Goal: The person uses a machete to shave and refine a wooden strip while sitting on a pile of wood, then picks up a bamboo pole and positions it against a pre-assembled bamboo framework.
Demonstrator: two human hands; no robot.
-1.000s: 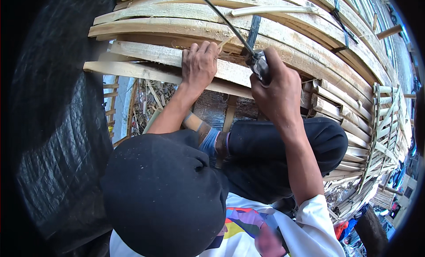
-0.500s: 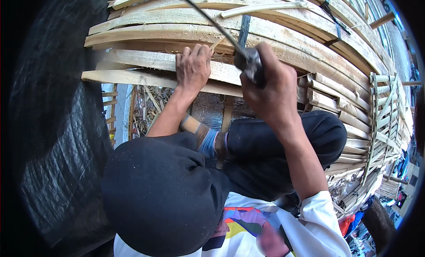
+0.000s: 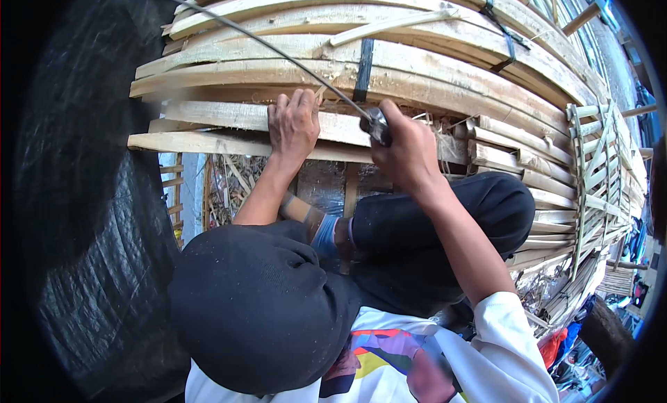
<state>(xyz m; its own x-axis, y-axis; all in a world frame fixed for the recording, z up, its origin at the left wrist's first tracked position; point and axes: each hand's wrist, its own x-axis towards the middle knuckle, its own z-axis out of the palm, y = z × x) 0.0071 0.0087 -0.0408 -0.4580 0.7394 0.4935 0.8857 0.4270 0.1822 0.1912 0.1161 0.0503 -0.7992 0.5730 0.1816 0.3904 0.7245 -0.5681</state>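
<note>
My right hand [image 3: 405,147] is wrapped round the dark grey handle [image 3: 379,127] of a long-bladed hand tool. Its thin dark blade [image 3: 267,50] slants up to the far left, above the planks; edge-on like this, I cannot tell whether it is a saw or a knife. My left hand [image 3: 294,125] bends its fingers over the far edge of a pale wooden plank [image 3: 222,116], gripping it. A thin splinter of wood [image 3: 319,94] sticks up beside its index finger. Just nearer lies another plank [image 3: 201,143].
Stacked pale planks [image 3: 243,76] fill the far side, bound with black straps [image 3: 364,69]. A loose wood strip [image 3: 392,26] rests on top. Split bamboo [image 3: 528,167] and a bamboo lattice [image 3: 590,174] stand to the right. Black sheeting [image 3: 104,250] hangs at the left; my bent knees are close below.
My right hand and the tool have come down and left, nearer the planks, and the blade has tilted flatter. My left hand keeps its hold on the plank. The whole view has shifted slightly.
</note>
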